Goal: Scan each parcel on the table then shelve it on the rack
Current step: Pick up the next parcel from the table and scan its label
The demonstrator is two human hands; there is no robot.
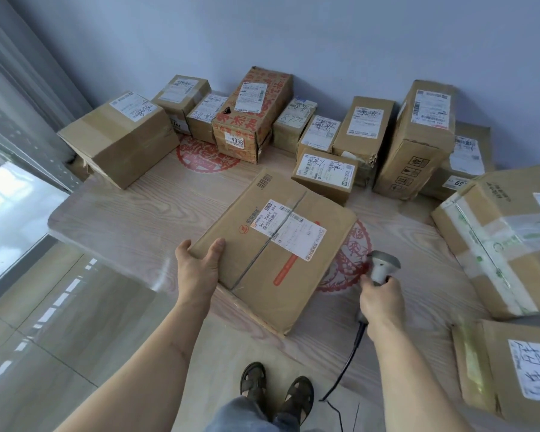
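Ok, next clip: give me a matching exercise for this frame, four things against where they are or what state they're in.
Things:
1. flat brown cardboard parcel with a white label
2. grey handheld barcode scanner
3. tall brown carton printed with red characters
4. large brown box sealed with green-printed tape

Places or states:
A. at the table's right edge
B. gripped in the right hand
C. standing in the back row by the wall
D. near the table's front edge, its near-left corner held by the left hand

Pairs: 1-D, 2-B, 3-C, 4-A
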